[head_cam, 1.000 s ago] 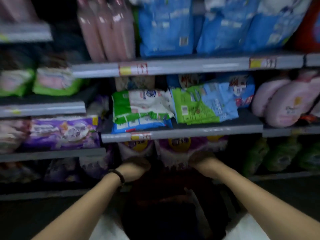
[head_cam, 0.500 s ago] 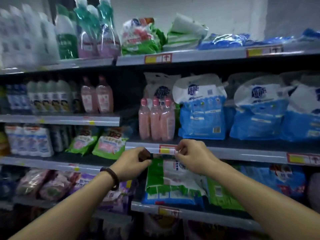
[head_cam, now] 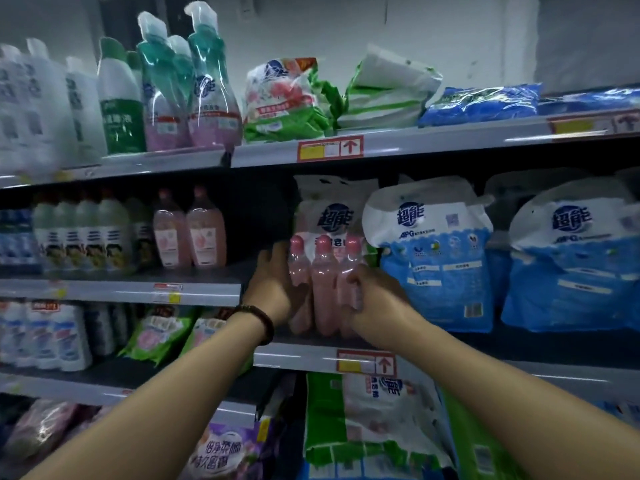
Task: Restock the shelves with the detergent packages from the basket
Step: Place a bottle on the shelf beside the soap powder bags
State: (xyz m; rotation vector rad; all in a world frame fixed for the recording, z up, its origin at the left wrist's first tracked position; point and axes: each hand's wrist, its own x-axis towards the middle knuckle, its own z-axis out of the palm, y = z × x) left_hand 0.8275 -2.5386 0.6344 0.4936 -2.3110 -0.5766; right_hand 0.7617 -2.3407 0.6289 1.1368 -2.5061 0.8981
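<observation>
- The left hand [head_cam: 273, 289] and the right hand [head_cam: 377, 299] hold the pink bottle pack [head_cam: 323, 282] from both sides, with fingers curled round it; the hands are apart and the pack is between them
- The pack stands upright at the front of the middle shelf [head_cam: 294, 356], three bottles side by side, just above a red price tag [head_cam: 365, 362]
- A white bag [head_cam: 334, 209] stands just behind the pack and is taller than it
- A big blue bag [head_cam: 440, 258] stands just beside the pack on the right, close to the right hand, so there is little room there
- Left of the pack the shelf has a dark open gap [head_cam: 256, 216]; two pink bottles [head_cam: 188, 233] stand well apart on the next shelf over
- The top shelf [head_cam: 415, 143] sits over the pack, with room above the bottle caps
- A green and white bag [head_cam: 363, 420] lies under the shelf edge, between the arms
- A dark bead band [head_cam: 258, 320] is on the left wrist
</observation>
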